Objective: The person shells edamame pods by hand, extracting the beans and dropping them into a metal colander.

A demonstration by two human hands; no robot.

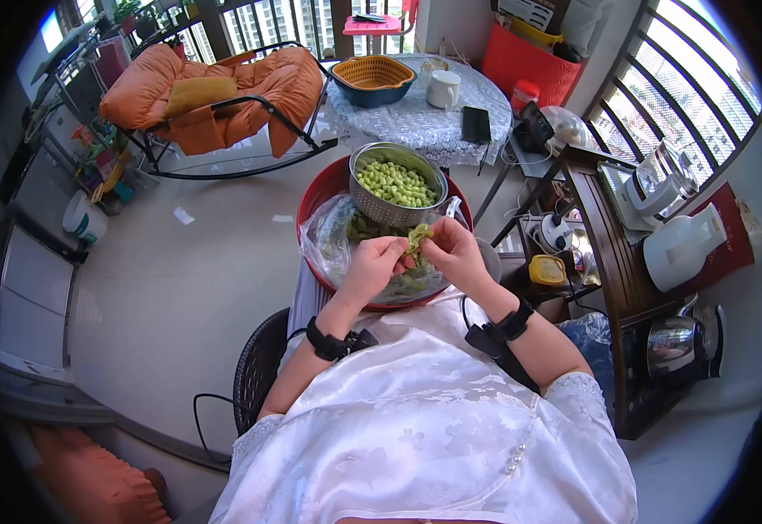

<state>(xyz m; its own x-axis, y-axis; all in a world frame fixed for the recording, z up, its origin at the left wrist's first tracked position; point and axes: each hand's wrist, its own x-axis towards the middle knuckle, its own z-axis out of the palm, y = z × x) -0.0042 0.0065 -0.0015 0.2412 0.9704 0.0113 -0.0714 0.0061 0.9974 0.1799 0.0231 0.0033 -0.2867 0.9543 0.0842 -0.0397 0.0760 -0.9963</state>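
Both my hands meet over a large red basin point(313, 194), with a green bean pod point(417, 237) pinched between them. My left hand point(381, 265) has its fingers closed on the pod's left side, and my right hand point(453, 253) closes on it from the right. Beneath them, a clear plastic bag point(330, 236) with more green pods lies in the basin. Just beyond my hands, a perforated metal colander point(387, 212) rests at the basin's far side, holding many shelled green beans point(394, 182).
A round table point(355, 122) with a lace cloth stands ahead, bearing a basket in a blue basin point(372, 83), a white mug point(443, 89) and a dark phone point(476, 125). An orange rocking chair point(250, 96) is at left; a wooden shelf point(604, 236) with appliances is at right.
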